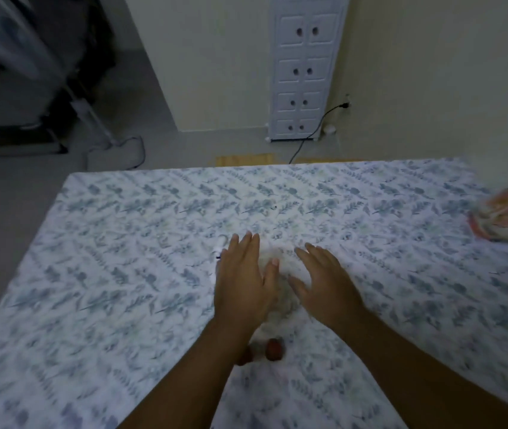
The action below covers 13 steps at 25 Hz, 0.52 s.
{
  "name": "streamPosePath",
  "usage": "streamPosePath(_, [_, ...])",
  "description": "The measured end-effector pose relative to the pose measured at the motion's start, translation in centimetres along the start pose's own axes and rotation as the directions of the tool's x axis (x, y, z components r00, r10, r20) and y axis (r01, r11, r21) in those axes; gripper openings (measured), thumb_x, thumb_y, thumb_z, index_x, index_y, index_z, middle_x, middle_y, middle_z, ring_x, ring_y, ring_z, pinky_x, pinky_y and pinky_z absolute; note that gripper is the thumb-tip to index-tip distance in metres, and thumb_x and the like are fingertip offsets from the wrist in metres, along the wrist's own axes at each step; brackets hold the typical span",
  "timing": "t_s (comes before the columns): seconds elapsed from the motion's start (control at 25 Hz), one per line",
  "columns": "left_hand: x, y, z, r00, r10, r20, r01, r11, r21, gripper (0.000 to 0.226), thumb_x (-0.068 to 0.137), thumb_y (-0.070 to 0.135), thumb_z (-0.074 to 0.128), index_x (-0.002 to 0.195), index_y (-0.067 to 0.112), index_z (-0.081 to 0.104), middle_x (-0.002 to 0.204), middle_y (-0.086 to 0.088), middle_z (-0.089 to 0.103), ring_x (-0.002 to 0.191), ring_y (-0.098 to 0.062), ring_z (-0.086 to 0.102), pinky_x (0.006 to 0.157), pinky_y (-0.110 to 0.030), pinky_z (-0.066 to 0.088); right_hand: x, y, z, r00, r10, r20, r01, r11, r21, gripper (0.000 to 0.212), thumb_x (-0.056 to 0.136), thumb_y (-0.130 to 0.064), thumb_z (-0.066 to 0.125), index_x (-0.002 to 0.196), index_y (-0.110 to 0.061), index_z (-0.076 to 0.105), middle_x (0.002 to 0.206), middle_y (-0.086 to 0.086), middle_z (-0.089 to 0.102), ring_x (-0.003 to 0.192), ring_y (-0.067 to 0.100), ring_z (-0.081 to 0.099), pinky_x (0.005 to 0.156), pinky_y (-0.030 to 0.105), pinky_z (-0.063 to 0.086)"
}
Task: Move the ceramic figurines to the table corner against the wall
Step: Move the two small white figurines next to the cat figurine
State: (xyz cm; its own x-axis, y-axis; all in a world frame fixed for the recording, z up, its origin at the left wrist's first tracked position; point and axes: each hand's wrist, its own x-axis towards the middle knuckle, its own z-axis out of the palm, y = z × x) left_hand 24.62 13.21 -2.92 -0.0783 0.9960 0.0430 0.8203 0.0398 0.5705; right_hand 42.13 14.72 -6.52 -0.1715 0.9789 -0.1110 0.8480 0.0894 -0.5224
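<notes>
Leaf-printed cloth is covering the tabletop [122, 274], with wide bare room to the left and toward the far edge. We are holding our left hand [242, 283] and right hand [324, 284] flat, fingers [251, 243] spread and gripping nothing, over a blurred pale figurine [277, 267]; contact is unclear. Small reddish-brown pieces [275, 349] are lying nearer us. A pink-and-white object [500, 216] is sitting near the right edge.

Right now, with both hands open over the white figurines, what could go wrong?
1. The white figurines nearly blend into the pale floral tablecloth and are blurred; a grasp could miss or knock one.
2. The left hand covers a small white piece at its edge, which might get swept aside.
3. The small reddish-brown parts sit by the left forearm, which could bump them as the right hand closes in.
</notes>
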Motion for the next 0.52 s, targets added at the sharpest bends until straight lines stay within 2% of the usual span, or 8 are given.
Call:
streamPosePath(0.08, [-0.1, -3.6, -1.4, 0.992, -0.122, 0.009, 0.122, 0.992, 0.043, 0.079, 0.093, 0.052, 0.05, 0.157, 0.013, 0.025, 0.164, -0.007, 0.025, 0.152, -0.025, 0.012, 0.123, -0.042, 0.013, 0.6, -2.4, 2.0, 0.996, -0.007, 0.09, 0.004, 1.0, 0.03, 0.071, 0.095, -0.037, 0.066, 0.157, -0.025, 0.035, 0.167, 0.002, 0.025, 0.155, 0.024, 0.016, 0.124, 0.043, 0.022])
streamPosePath(0.16, [-0.1, -6.1, -1.9, 0.971, -0.226, 0.082, 0.227, 0.974, -0.013, 0.092, 0.088, 0.055, 0.061, 0.158, 0.016, 0.018, 0.163, -0.009, 0.026, 0.15, -0.028, 0.019, 0.119, -0.044, 0.025, 1.5, -4.3, 3.6, 0.987, 0.024, 0.157, -0.035, 0.997, 0.07, 0.077, 0.093, -0.03, 0.07, 0.159, -0.027, 0.03, 0.169, 0.004, 0.02, 0.155, 0.026, 0.013, 0.123, 0.044, 0.022])
streamPosePath(0.28, [0.8, -7.7, -1.6, 0.937, -0.296, 0.184, 0.323, 0.937, -0.135, 0.101, 0.078, 0.056, 0.072, 0.157, 0.02, 0.018, 0.15, -0.009, 0.046, 0.136, -0.03, 0.044, 0.102, -0.044, 0.045, 2.8, -5.5, 5.2, 0.981, 0.077, 0.18, -0.087, 0.995, 0.047, 0.08, 0.092, -0.018, 0.073, 0.159, -0.027, 0.03, 0.168, 0.004, 0.022, 0.153, 0.028, 0.02, 0.12, 0.043, 0.029])
streamPosePath(0.36, [1.7, -8.5, -1.2, 0.937, -0.286, 0.2, 0.316, 0.939, -0.135, 0.09, 0.075, 0.048, 0.08, 0.147, 0.017, 0.035, 0.131, -0.009, 0.058, 0.12, -0.03, 0.057, 0.093, -0.041, 0.052, 3.2, -5.6, 6.0, 0.984, 0.111, 0.137, -0.114, 0.993, 0.012, 0.075, 0.09, -0.006, 0.072, 0.155, -0.026, 0.039, 0.166, 0.003, 0.03, 0.149, 0.029, 0.028, 0.116, 0.041, 0.034])
streamPosePath(0.44, [2.1, -8.9, -0.9, 0.963, -0.228, 0.143, 0.25, 0.954, -0.163, 0.063, 0.076, 0.033, 0.083, 0.129, 0.016, 0.052, 0.113, -0.005, 0.065, 0.104, -0.026, 0.064, 0.084, -0.039, 0.055, 3.1, -5.1, 6.2, 0.987, 0.123, 0.1, -0.129, 0.99, 0.05, 0.072, 0.087, 0.006, 0.07, 0.149, -0.024, 0.049, 0.161, 0.004, 0.039, 0.144, 0.029, 0.037, 0.114, 0.036, 0.036])
streamPosePath(0.52, [1.7, -8.8, -0.7, 0.985, -0.158, 0.063, 0.168, 0.958, -0.23, 0.045, 0.083, 0.021, 0.078, 0.125, 0.018, 0.061, 0.111, 0.006, 0.067, 0.1, -0.017, 0.065, 0.08, -0.027, 0.052, 2.5, -4.4, 5.7, 0.989, 0.122, 0.086, -0.132, 0.984, 0.118, 0.068, 0.083, 0.007, 0.073, 0.144, -0.017, 0.056, 0.153, 0.008, 0.05, 0.14, 0.03, 0.043, 0.115, 0.035, 0.036])
